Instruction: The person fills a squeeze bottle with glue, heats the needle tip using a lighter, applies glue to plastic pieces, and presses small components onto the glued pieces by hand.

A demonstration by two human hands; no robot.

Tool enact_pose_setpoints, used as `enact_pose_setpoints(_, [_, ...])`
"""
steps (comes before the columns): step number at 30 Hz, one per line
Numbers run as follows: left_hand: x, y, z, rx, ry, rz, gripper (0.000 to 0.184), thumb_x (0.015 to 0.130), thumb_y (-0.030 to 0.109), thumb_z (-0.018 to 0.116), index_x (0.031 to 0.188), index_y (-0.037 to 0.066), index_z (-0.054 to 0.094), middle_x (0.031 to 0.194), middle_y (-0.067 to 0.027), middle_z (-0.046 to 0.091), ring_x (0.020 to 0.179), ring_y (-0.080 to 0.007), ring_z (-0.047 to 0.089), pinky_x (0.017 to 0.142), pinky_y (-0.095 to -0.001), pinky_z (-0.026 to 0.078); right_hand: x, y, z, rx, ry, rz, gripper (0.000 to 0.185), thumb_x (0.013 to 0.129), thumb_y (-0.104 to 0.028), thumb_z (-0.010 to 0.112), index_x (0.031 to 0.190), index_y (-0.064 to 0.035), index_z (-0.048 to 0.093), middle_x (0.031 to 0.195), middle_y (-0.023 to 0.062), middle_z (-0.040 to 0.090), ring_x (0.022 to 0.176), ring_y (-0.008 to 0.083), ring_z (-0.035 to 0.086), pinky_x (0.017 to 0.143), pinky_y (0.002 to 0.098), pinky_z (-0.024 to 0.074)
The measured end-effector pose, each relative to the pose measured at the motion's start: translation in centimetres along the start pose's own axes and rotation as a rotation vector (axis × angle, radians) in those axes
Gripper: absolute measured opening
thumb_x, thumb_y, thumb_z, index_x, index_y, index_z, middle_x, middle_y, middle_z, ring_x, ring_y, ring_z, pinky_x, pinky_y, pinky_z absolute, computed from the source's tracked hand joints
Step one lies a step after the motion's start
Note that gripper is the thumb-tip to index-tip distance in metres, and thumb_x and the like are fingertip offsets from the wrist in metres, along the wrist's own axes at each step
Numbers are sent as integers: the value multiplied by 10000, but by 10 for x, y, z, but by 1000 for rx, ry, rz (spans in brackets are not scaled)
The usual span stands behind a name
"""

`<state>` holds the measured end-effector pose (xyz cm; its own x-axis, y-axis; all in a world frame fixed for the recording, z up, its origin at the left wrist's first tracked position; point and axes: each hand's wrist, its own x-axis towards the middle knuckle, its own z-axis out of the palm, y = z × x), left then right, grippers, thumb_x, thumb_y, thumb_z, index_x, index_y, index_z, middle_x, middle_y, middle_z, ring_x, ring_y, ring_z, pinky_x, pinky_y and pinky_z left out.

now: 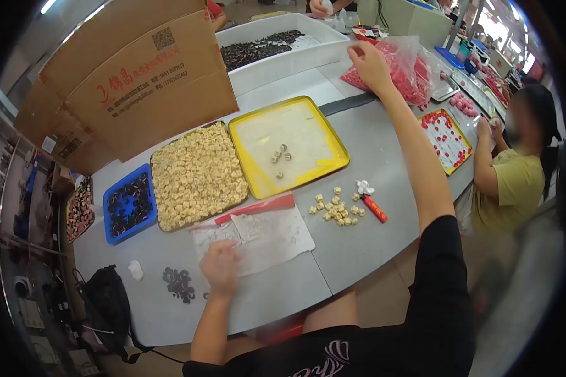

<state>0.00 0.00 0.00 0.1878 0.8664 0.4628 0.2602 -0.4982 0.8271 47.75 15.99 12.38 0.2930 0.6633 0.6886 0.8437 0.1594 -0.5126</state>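
My left hand is over the left edge of a whitish sheet with a red strip; its fingers are blurred, and what they hold, if anything, cannot be made out. Dark curved pieces lie to its left. My right hand is raised beside a clear bag of pink pieces, its fingers bent together around something too small to see. Small cream pieces lie loose near a red tube and a white lump. A yellow tray holds several small pieces.
A full tray of cream pieces sits beside a blue tray of dark pieces. Behind them stand a cardboard box and a white tub. A person in yellow works at the right by a red-dotted tray.
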Motion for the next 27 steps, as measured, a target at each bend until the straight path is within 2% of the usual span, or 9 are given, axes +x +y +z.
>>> enact_pose_setpoints(5, [2, 0, -4, -7, 8, -101, 275, 945, 200, 414, 828, -10, 547, 570, -59, 565, 483, -83, 515, 467, -202, 421, 84, 38, 42, -269, 212, 3, 391, 788, -350, 635, 946, 7, 654, 892, 187, 648, 858, 271, 625, 783, 327, 473])
enact_pose_setpoints(10, [9, -4, -6, -8, 36, -120, 270, 928, 175, 419, 787, -14, 551, 560, -72, 571, 465, -104, 516, 453, -214, 416, 163, 89, 65, -372, 290, 43, 560, 768, -465, 610, 1011, 39, 636, 942, 228, 640, 901, 326, 621, 798, 359, 468])
enact_pose_setpoints(13, [12, -5, -3, -45, 58, -181, 219, 887, 114, 445, 766, -7, 581, 552, -68, 575, 453, -122, 518, 444, -227, 401, 170, 95, 63, -320, 143, 71, 484, 752, -449, 608, 952, -12, 663, 892, 197, 653, 859, 321, 626, 768, 399, 467])
enact_pose_setpoints(16, [9, -7, -6, -37, 32, -220, 212, 881, 113, 446, 767, -2, 583, 541, -66, 573, 450, -123, 518, 442, -227, 397, 165, 102, 65, -209, 166, 57, 447, 750, -430, 617, 899, -13, 675, 798, 160, 666, 785, 301, 638, 726, 381, 475])
enact_pose_setpoints(20, [11, -7, -5, -6, -7, -147, 175, 859, 93, 469, 784, -3, 595, 547, -71, 574, 447, -146, 515, 445, -243, 399, 150, 101, 62, -278, 416, -100, 403, 770, -392, 624, 947, -31, 661, 871, 151, 654, 829, 266, 631, 727, 358, 473])
enact_pose_setpoints(23, [13, -3, -5, 42, -9, -55, 102, 822, 49, 515, 816, -8, 600, 612, -88, 590, 501, -180, 539, 493, -266, 425, 101, 37, 44, -82, 257, -78, 361, 782, -344, 632, 965, -34, 650, 892, 132, 642, 834, 240, 615, 743, 337, 459])
enact_pose_setpoints(24, [16, 2, -4, 49, 4, -26, 82, 807, 32, 534, 830, -10, 601, 641, -94, 597, 526, -193, 550, 516, -275, 436, 69, -11, 32, -22, 91, -32, 339, 783, -321, 641, 942, -22, 643, 865, 116, 632, 814, 226, 600, 739, 325, 452])
enact_pose_setpoints(26, [27, 23, -4, 132, -107, -30, 218, 768, 3, 586, 985, -18, 571, 881, -152, 599, 751, -236, 584, 664, -304, 459, -10, -92, 17, 234, -233, 89, 303, 784, -279, 660, 872, 6, 606, 821, 80, 591, 755, 191, 559, 714, 293, 434])
enact_pose_setpoints(27, [30, 34, -2, 128, -161, -33, 328, 765, 11, 591, 1083, -19, 514, 986, -160, 540, 839, -234, 553, 722, -311, 454, -49, -110, 16, 183, -228, -89, 288, 771, -245, 677, 849, 10, 568, 811, 82, 569, 749, 188, 547, 702, 288, 426])
